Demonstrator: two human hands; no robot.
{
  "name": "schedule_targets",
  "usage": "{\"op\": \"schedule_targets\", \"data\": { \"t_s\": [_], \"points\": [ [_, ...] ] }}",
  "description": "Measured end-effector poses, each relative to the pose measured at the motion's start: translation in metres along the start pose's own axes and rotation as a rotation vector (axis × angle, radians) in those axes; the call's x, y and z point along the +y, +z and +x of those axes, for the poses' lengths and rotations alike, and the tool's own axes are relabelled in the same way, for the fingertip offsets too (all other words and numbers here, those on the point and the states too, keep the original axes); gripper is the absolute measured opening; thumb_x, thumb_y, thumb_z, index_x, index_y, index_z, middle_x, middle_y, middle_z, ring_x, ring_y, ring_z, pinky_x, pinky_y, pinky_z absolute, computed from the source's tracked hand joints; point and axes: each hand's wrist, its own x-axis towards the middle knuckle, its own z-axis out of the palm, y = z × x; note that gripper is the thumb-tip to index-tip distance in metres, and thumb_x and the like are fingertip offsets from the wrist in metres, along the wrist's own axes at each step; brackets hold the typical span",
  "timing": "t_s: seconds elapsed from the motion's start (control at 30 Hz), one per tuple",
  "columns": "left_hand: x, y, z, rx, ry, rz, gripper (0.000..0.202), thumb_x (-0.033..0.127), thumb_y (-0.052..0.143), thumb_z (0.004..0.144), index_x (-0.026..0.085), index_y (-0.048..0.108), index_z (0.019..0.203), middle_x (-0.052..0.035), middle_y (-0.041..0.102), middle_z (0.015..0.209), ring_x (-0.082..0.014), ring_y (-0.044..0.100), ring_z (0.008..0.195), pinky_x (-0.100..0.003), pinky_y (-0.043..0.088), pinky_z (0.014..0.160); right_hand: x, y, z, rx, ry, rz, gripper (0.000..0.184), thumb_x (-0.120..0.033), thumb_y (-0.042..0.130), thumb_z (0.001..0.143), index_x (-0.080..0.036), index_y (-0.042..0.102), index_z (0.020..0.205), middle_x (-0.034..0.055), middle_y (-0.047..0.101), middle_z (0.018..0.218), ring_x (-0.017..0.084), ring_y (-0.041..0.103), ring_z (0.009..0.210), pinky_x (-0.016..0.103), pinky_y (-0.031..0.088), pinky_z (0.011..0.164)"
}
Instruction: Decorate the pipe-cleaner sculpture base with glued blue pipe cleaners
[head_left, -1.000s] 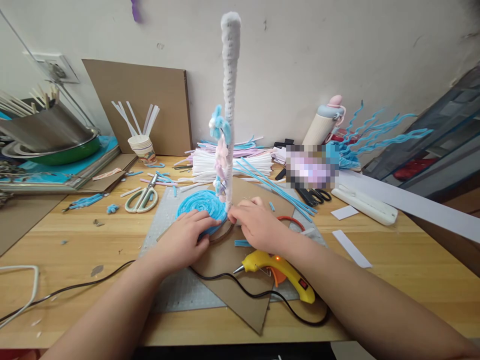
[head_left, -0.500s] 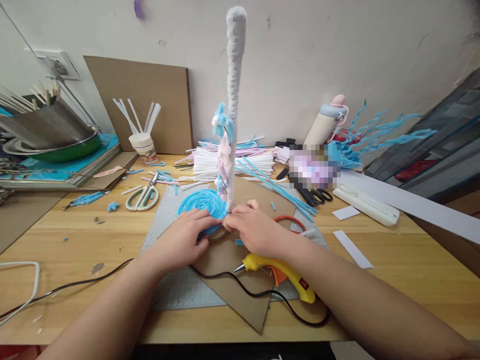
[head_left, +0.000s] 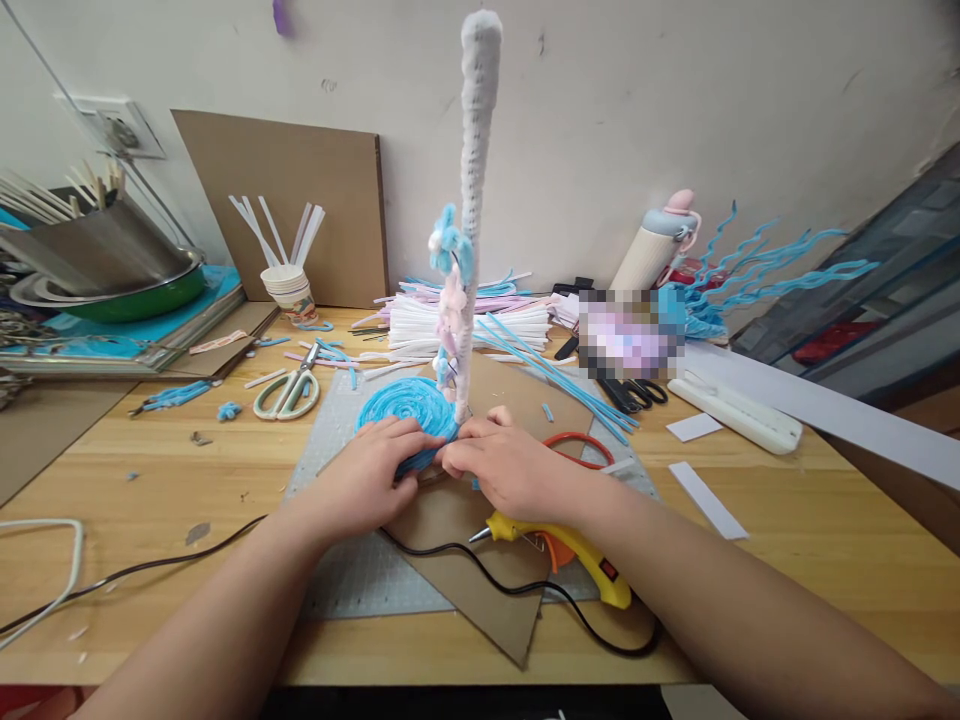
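A flat coil of fuzzy blue pipe cleaners [head_left: 401, 402] lies in the middle, with a tall white pipe-cleaner-wrapped post [head_left: 478, 130] standing at its right edge. Blue, pink and lilac pipe-cleaner flowers [head_left: 452, 305] climb the post's left side. My left hand [head_left: 371, 470] rests over the coil's near side, fingers on top and thumb at the near edge. My right hand [head_left: 517, 465] is closed at the coil's right edge, just below the post's foot, its fingertips beside the left hand's. What lies under the right fingers is partly hidden.
A yellow glue gun [head_left: 570, 545] with a black cord lies close below my right forearm. Under the work are cardboard [head_left: 480, 590] and a grey cutting mat [head_left: 352, 580]. Scissors [head_left: 289, 388] lie left, and white pipe cleaners [head_left: 502, 325] are heaped behind.
My right fingertips have slid slightly left along the coil's near right edge. My left hand stays on the coil. The whole view has shifted a little.
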Motion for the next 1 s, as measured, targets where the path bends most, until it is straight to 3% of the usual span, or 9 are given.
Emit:
{"op": "schedule_targets", "data": {
  "t_s": [0.3, 0.53, 0.7, 1.0],
  "points": [
    [-0.002, 0.002, 0.001, 0.005, -0.007, 0.002, 0.049, 0.009, 0.049, 0.075, 0.028, 0.06, 0.119, -0.0023, 0.062, 0.105, -0.0223, 0.054, 0.102, -0.038, 0.042, 0.091, -0.002, 0.001, 0.0, 0.023, -0.023, 0.011, 0.032, 0.003, 0.044, 0.067, -0.02, 0.054, 0.085, 0.0014, 0.059, 0.085, 0.017, 0.05, 0.089, 0.033, 0.026, 0.077],
    [-0.002, 0.0, -0.001, -0.003, -0.014, 0.016, 0.048, 0.009, 0.049, 0.075, 0.027, 0.058, 0.119, -0.0027, 0.061, 0.106, -0.0226, 0.053, 0.104, -0.039, 0.041, 0.091, 0.007, 0.003, -0.004, 0.192, -0.012, -0.084, 0.031, 0.0, 0.04, 0.077, -0.018, 0.062, 0.091, 0.0038, 0.064, 0.084, 0.018, 0.051, 0.083, 0.034, 0.027, 0.077],
    [-0.001, 0.0, 0.0, -0.017, -0.004, 0.044, 0.031, 0.011, 0.049, 0.077, 0.024, 0.06, 0.102, -0.0024, 0.06, 0.096, -0.0223, 0.053, 0.097, -0.038, 0.04, 0.086, 0.009, 0.005, -0.004, 0.159, -0.002, -0.16, 0.045, -0.004, 0.044, 0.082, -0.018, 0.061, 0.121, 0.0074, 0.065, 0.111, 0.021, 0.052, 0.098, 0.034, 0.031, 0.077],
    [-0.001, -0.002, 0.001, -0.009, 0.013, 0.065, 0.016, 0.018, 0.051, 0.084, 0.024, 0.06, 0.097, -0.0015, 0.06, 0.093, -0.0207, 0.053, 0.095, -0.035, 0.038, 0.083, 0.011, 0.011, -0.002, 0.053, 0.067, -0.223, 0.046, -0.008, 0.048, 0.085, -0.022, 0.059, 0.128, 0.008, 0.063, 0.109, 0.023, 0.05, 0.098, 0.037, 0.035, 0.08]
  ]
}}
